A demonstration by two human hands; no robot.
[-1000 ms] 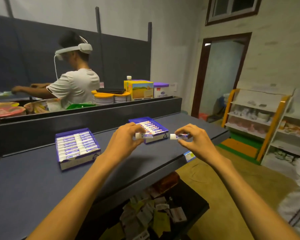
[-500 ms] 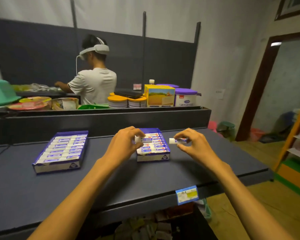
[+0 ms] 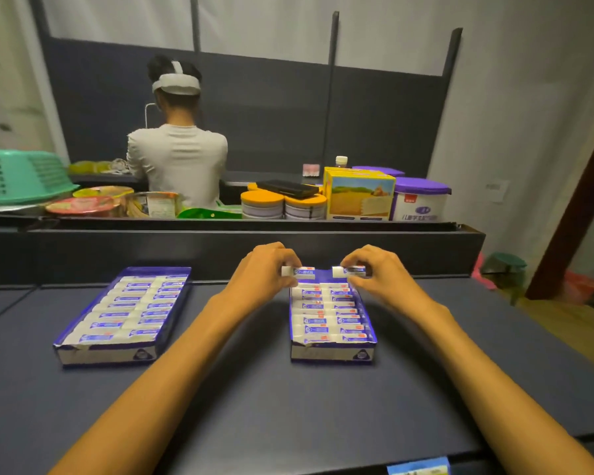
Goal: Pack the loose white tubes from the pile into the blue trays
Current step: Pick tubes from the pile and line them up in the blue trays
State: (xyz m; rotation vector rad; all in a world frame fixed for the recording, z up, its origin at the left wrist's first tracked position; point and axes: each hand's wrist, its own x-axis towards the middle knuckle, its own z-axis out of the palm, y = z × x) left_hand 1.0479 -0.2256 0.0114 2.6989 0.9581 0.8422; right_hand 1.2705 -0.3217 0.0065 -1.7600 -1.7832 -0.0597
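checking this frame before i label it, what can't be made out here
Head view only:
- Far row of the right tray: covered by the left hand and right hand, so free slots are unknown.
- Each tube's pinched end: inside the grip.
- Tube print: too small.
- The loose pile: out of frame.

Matt dark shelf (image 3: pixel 254 406); glossy printed cardboard trays (image 3: pixel 330 354).

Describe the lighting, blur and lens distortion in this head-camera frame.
Head view: dim, warm indoor light; soft shadows under both forearms on the dark blue tabletop. Wide-angle bending curves the wall posts and edges. The left hand, right hand and right blue cardboard tray look fairly sharp; the corners are smeared.
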